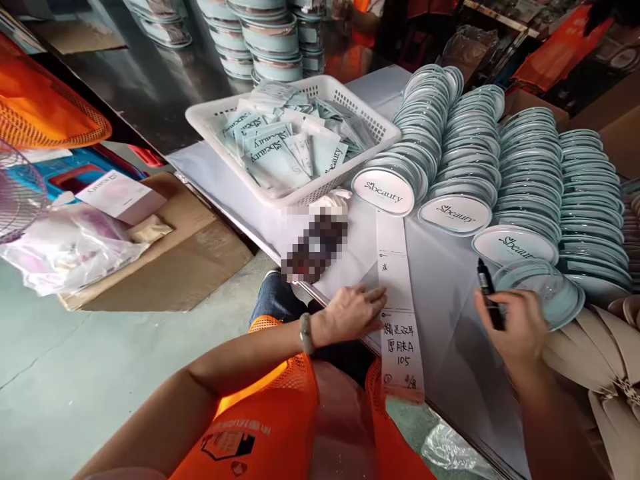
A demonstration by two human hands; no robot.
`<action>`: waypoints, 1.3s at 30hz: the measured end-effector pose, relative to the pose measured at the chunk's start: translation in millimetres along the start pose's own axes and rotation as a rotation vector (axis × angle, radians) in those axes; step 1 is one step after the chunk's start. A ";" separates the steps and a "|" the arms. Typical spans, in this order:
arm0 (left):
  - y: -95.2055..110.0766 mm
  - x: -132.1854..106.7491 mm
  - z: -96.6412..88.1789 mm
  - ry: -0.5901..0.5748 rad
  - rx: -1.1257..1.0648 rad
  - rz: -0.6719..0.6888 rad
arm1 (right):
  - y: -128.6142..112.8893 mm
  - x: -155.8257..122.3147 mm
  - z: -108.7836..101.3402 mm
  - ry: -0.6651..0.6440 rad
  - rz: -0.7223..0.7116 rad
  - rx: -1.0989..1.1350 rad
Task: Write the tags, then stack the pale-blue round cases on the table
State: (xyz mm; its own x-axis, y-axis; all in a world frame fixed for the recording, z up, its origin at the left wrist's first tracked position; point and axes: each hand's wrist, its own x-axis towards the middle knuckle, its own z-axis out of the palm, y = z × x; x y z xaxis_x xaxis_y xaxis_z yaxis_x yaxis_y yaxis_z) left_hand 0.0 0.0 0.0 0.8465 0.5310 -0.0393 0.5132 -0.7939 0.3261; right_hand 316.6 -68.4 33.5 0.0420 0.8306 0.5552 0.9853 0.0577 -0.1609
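A long white paper strip (pixel 399 287) bearing handwritten characters lies across the table and hangs over its front edge. My left hand (pixel 353 311), with a bracelet at the wrist, rests on the strip's left side, its fingers stretched out over it. Off to the right, my right hand (pixel 517 327) is closed around a black marker (pixel 487 293), held upright above the table and apart from the paper. Close beside that hand sits a clear-lidded round container (pixel 545 287). Rows of oval lids or boxes printed "beauty" (pixel 384 190) stand just beyond the strip.
A white basket (pixel 290 200) full of pale blue packets stands behind the strip. A blurred-out item (pixel 315 247) lies left of it. Round tins (pixel 273 40) are stacked at the back. At floor level are a cardboard box (pixel 200 260) and a plastic bag (pixel 75 247). Beige fabric (pixel 575 353) is at right.
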 end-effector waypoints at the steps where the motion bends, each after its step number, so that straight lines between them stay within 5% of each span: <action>1: 7.0 -1.3 3.4 -0.005 0.012 0.016 | -10.7 4.2 -1.1 0.144 0.177 0.182; 3: 23.1 -3.0 10.9 -0.001 0.018 0.014 | -36.4 14.1 2.2 0.229 0.545 0.618; 6: 39.4 -3.3 20.0 0.005 -0.019 0.027 | -73.3 27.5 21.3 -0.146 0.939 1.127; 9: 34.9 -0.4 22.1 0.041 -0.035 0.026 | -92.8 30.5 49.0 -0.369 1.074 1.282; 14: 5.5 14.2 14.3 0.132 -0.054 -0.124 | -89.9 19.5 79.0 -0.169 0.990 1.237; 21: -6.0 27.6 13.5 0.093 -0.017 -0.165 | -85.7 6.5 83.4 -0.211 0.739 0.755; 30: -6.8 26.9 18.2 0.104 0.019 -0.126 | -92.8 -3.7 89.8 -0.048 0.856 0.710; 39: -5.9 27.1 17.5 0.114 0.034 -0.120 | -89.4 5.8 87.9 -0.039 0.977 0.882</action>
State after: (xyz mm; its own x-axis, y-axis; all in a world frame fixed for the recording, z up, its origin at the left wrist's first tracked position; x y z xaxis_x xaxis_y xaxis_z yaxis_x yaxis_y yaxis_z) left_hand 22.4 13.9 -19.5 0.7583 0.6511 0.0322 0.6156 -0.7314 0.2935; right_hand 214.1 -20.1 -20.6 0.6516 0.7499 -0.1142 0.1127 -0.2447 -0.9630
